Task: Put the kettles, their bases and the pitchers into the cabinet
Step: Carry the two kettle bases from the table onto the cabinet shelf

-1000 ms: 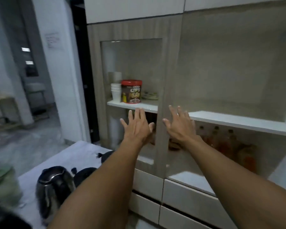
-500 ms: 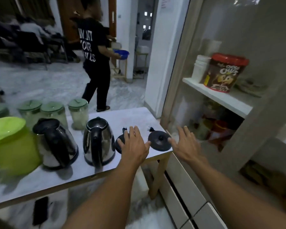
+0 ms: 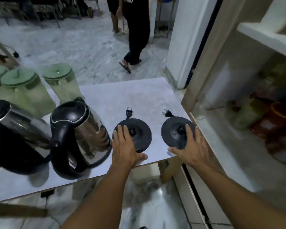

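Head view, left hand (image 3: 125,147) covering base (image 3: 139,133), cabinet (image 3: 248,100) contents seemingly blurred

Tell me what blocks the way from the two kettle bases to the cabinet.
Nothing visible does. The left hand and right hand rest on the bases, and the cabinet beside the table stands open.

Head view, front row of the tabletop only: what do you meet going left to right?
Kettle at the left edge → second kettle → left hand on the left base → right base → right hand laid on it → cabinet.
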